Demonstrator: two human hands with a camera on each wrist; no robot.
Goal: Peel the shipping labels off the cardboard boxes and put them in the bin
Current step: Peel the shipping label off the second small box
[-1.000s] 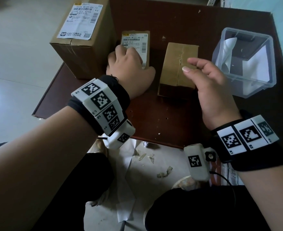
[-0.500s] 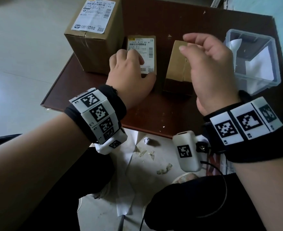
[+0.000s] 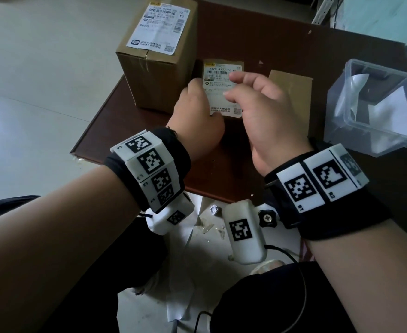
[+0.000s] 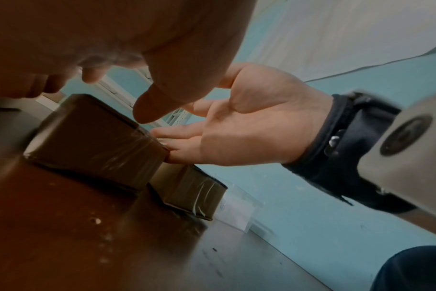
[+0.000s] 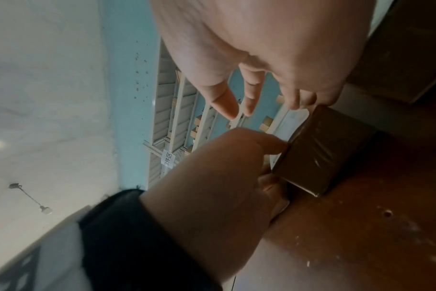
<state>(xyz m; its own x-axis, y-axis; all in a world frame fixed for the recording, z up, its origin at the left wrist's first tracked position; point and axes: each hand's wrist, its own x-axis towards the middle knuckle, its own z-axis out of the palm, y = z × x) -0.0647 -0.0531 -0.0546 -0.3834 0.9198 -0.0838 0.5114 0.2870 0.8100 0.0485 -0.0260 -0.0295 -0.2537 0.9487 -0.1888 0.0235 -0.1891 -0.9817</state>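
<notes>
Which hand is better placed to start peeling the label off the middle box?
Right. The right hand hovers free over the label on the middle box, fingers loosely spread, while the left hand grips that box's side, steadying it.

The boxes (image 3: 157, 75) are matt brown cardboard, their edges sealed with glossy clear tape (image 4: 127, 157), and their labels (image 3: 159, 25) are smooth white paper. At the right of the frame the bin (image 3: 375, 109) is clear, shiny plastic, and the table (image 3: 281, 37) is dark, polished wood with small chips.
</notes>
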